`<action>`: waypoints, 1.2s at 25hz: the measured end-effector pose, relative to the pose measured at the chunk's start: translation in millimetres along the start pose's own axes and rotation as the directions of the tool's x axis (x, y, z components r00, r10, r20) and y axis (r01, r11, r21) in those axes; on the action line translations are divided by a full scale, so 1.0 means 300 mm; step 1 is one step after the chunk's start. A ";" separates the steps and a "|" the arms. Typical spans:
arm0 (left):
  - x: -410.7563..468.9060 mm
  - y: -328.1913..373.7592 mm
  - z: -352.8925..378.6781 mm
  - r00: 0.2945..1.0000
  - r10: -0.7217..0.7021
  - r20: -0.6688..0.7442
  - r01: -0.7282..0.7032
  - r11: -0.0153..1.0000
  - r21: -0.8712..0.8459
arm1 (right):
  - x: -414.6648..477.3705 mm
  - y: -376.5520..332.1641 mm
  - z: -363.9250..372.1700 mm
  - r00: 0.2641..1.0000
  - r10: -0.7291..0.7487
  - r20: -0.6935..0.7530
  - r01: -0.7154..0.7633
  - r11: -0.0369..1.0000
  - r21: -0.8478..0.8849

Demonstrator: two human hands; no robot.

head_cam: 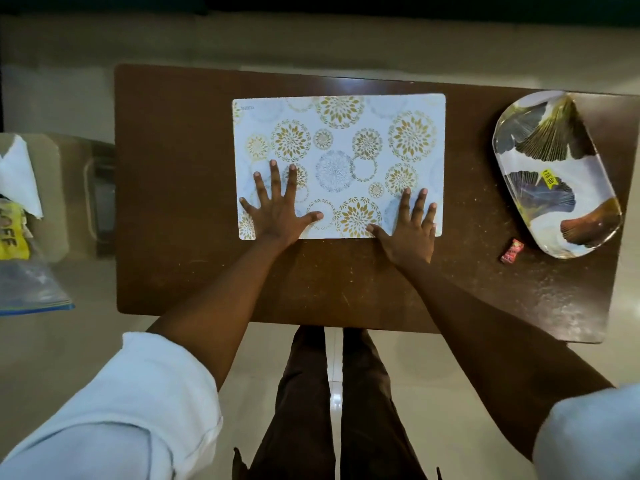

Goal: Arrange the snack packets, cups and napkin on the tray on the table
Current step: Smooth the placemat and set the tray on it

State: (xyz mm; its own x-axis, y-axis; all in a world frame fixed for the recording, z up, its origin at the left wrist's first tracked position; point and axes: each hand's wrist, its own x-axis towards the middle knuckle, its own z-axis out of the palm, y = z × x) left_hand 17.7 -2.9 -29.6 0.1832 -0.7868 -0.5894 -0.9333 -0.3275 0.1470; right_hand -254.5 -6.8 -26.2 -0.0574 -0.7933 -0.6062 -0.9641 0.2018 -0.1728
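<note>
A white placemat (346,133) with gold flower circles lies in the middle of the dark brown table (180,202). My left hand (277,209) rests flat on its near left part, fingers spread. Flat on its near right corner lies my right hand (412,226), fingers apart. Neither hand holds anything. An oval tray (554,174) with a leaf pattern and a yellow price sticker sits empty at the table's right end. A small red snack packet (512,251) lies just left of the tray's near end. A white napkin (17,178) and a yellow packet (10,233) sit off the table at far left.
A low surface at the far left edge holds the napkin, the yellow packet and a clear plastic bag (27,285). A dark chair or stand (102,202) sits between it and the table. My legs stand at the table's near edge on a pale tiled floor.
</note>
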 end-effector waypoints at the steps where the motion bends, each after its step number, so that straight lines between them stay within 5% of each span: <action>1: -0.005 0.011 0.005 1.000 0.023 0.004 -0.023 1.000 0.018 | -0.026 0.019 0.016 1.000 0.028 -0.001 -0.028 0.999 0.016; 8: -0.082 0.029 0.054 0.997 0.077 0.018 -0.079 0.993 0.091 | -0.162 0.083 0.095 0.994 0.110 -0.001 -0.110 0.991 0.072; 25: -0.193 0.034 0.117 0.999 0.036 0.021 -0.038 0.996 0.075 | -0.217 0.158 0.082 0.999 0.053 -0.011 -0.053 0.999 0.004; 30: -0.137 -0.046 0.042 0.997 0.020 -0.078 -0.013 0.996 0.088 | -0.138 0.164 -0.008 0.988 0.061 -0.139 -0.053 0.997 0.061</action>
State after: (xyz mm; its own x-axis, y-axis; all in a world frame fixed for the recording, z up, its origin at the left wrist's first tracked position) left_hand 19.2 40.4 -17.3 0.1882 -0.8317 -0.5224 -0.9591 -0.2700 0.0844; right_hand -300.1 34.7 -7.8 -0.1520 -0.8515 -0.5019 -0.9419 0.2787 -0.1875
